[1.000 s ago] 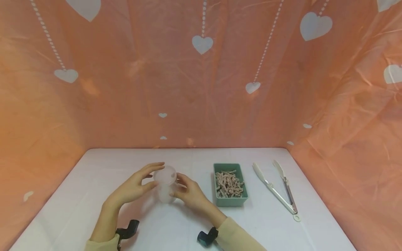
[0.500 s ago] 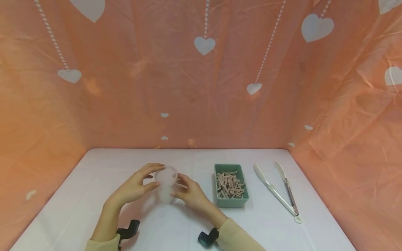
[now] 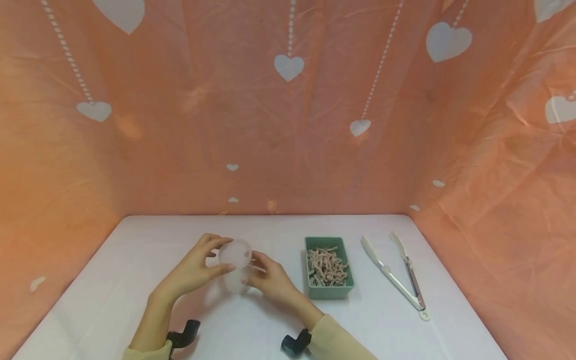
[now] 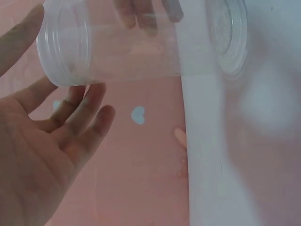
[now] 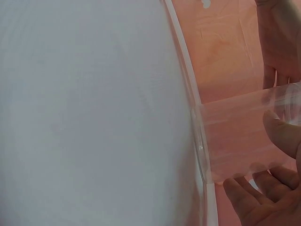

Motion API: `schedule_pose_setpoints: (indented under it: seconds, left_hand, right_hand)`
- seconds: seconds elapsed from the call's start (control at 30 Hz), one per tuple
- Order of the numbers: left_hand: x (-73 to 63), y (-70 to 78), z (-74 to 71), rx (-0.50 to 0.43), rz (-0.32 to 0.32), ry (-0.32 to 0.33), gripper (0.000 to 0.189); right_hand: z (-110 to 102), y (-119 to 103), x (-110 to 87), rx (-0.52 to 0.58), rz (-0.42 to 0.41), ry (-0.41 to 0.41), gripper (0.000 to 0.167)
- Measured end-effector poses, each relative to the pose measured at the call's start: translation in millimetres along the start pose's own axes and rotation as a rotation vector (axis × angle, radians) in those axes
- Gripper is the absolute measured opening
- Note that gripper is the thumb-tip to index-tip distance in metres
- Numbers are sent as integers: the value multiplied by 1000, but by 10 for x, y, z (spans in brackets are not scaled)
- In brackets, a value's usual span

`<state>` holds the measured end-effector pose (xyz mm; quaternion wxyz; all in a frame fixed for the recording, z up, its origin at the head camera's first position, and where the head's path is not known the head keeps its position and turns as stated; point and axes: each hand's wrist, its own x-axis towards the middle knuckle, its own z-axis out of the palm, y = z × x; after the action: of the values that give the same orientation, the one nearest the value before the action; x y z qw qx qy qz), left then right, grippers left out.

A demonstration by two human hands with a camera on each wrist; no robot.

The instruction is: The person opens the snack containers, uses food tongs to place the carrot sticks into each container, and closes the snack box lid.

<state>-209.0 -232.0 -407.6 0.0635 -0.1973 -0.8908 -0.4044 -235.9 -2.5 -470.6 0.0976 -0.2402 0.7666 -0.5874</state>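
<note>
A clear plastic jar (image 3: 234,284) stands upright on the left half of the table, its round translucent lid (image 3: 235,253) on top. My left hand (image 3: 191,270) holds the lid's edge between thumb and fingers, as the left wrist view shows at the jar's wide ridged end (image 4: 63,47). From the other side, my right hand (image 3: 274,285) grips the jar's body, thumb in front and fingers round the back. In the right wrist view the see-through wall (image 5: 230,136) shows nothing inside it.
Right of the hands stands a green rectangular container (image 3: 330,292) filled with brownish, twisted strips (image 3: 327,266). Farther right, spread metal tongs (image 3: 400,285) with pale tips lie on the white table (image 3: 270,330). Orange cloth (image 3: 270,150) with hearts walls the back and sides.
The left thumb has moved slightly right, now overlapping the lid's near edge. The right hand keeps its grip and the jar stays in place.
</note>
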Motion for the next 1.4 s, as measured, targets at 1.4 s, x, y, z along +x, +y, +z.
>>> schedule_pose_setpoints:
  seconds: [1.4]
  left_hand:
    - [20,51,109,-32,43,11,67]
  right_hand:
    - [13,55,23,-32,-8,-2,65]
